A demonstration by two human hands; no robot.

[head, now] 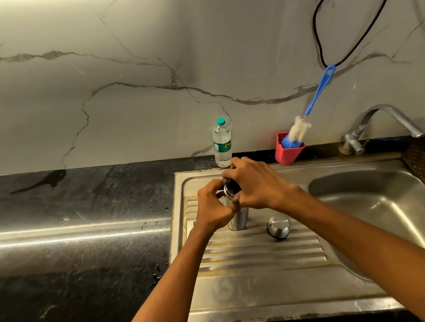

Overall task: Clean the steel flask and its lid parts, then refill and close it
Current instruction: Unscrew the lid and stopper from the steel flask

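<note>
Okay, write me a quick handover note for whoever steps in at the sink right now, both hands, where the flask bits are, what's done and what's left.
Left hand: grips the upper body of the steel flask, which stands upright on the sink's ribbed drainboard.
Right hand: curled round the inner stopper at the flask's mouth; whether it is going on or coming off cannot be told.
Steel outer cap: off, lying on the drainboard right of the flask.
Bottle brush stands in the red holder; a water bottle, capped, stands behind the flask.
Left: at least fitting the outer cap. Washing and refilling cannot be confirmed from this view.
</note>
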